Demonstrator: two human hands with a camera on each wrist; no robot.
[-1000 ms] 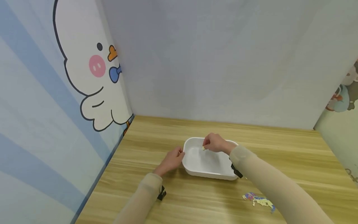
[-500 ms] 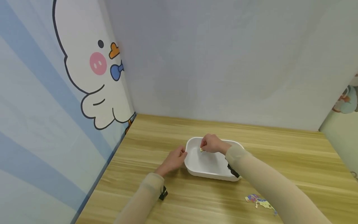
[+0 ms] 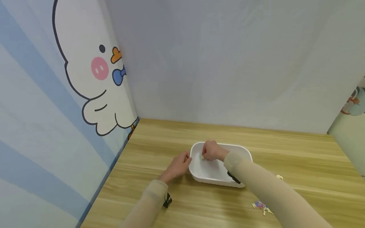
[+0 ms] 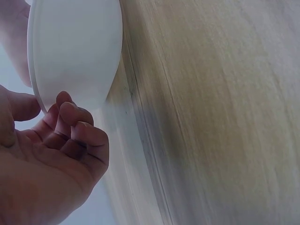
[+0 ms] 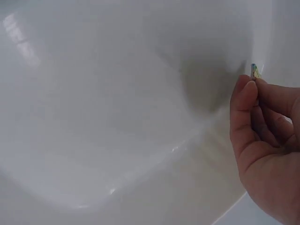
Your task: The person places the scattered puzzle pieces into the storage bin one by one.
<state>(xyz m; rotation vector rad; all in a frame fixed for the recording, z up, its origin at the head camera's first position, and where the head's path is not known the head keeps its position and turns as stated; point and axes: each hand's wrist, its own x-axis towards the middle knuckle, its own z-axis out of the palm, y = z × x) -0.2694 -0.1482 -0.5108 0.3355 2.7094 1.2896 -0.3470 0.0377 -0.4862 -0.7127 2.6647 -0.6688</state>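
A white rectangular plastic basin (image 3: 214, 181) with rounded corners stands on the wooden table. At its left end my left hand (image 3: 178, 165) pinches the rim; the left wrist view has the thumb (image 4: 26, 107) on one side of the basin wall and curled fingers (image 4: 89, 136) on the other. Inside the basin, my right hand (image 3: 211, 150) holds a small puzzle piece (image 5: 255, 71) between thumb and fingertips. Only a colourful printed tip of that piece shows. Beneath the right hand, the basin floor (image 5: 108, 93) carries a soft shadow.
Several colourful puzzle pieces (image 3: 260, 205) lie on the table (image 3: 159, 133) at the front right, partly hidden by the right sleeve (image 3: 268, 183). A pale piece (image 3: 279, 177) lies beyond that sleeve. A grey curtain-like backdrop (image 3: 228, 63) rises behind the table.
My right hand has shifted left and lower into the basin with the puzzle piece. The left hand stays at the rim. The view has shifted slightly, exposing a pale piece beyond the right sleeve.
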